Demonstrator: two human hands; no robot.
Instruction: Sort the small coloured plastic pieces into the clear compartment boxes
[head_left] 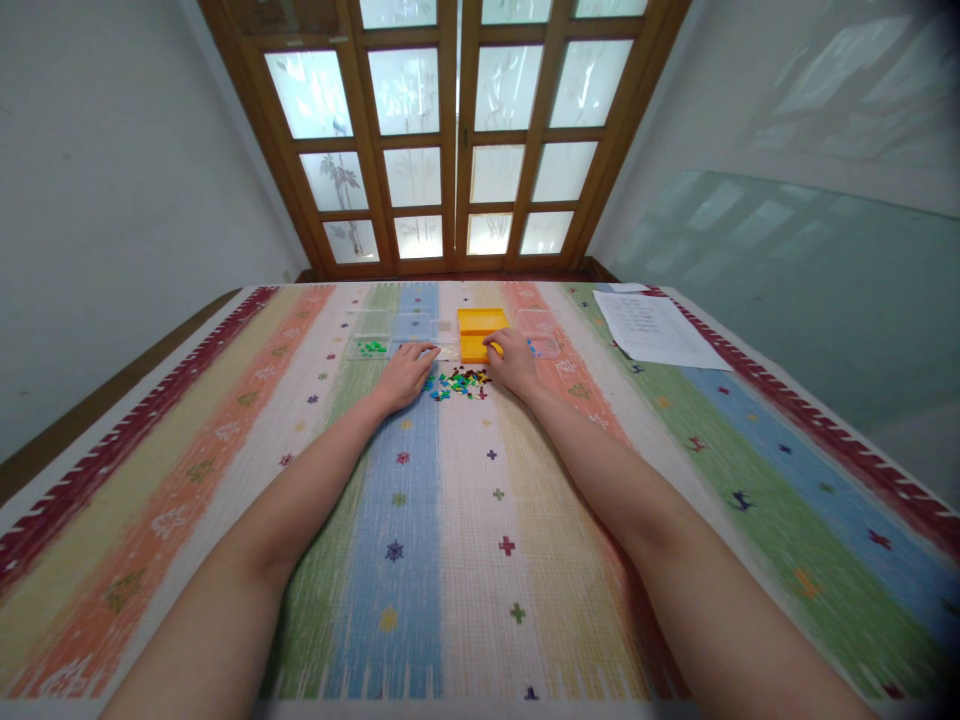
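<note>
There, bead pile [458,381] between left hand [406,374], grip spread flat, and right hand [514,362], grip unclear.

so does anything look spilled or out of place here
Small coloured pieces lie loose in a heap on the cloth between the left hand and right hand, not in the yellow tray. Some green pieces sit in a clear tray.

Both arms outstretched; left hand [405,375], right hand [514,362] apparently palm-down.
</note>
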